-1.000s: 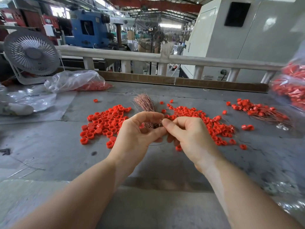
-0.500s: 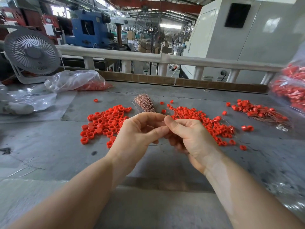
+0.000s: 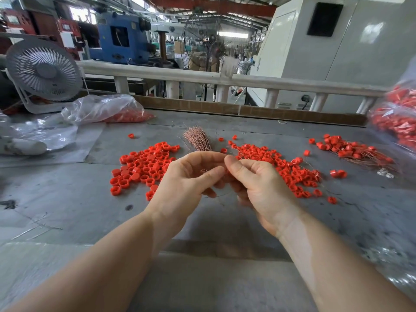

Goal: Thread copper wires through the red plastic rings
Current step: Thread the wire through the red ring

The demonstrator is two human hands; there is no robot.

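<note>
Since 0.5 s ago the right hand (image 3: 256,183) drew its thumb off the left hand (image 3: 186,183); both pinch 1 copper wire (image 3: 221,195) w/ curled fingers above the table (image 3: 67,199) mid-front, ring hidden—keep wire taut, feed straight.

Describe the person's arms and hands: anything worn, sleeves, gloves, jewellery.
Both forearms are bare as far as the frame shows, with no sleeves in view. The left hand and right hand wear no gloves. No watch, bracelet or ring is visible on either wrist or on the fingers that show.
</note>
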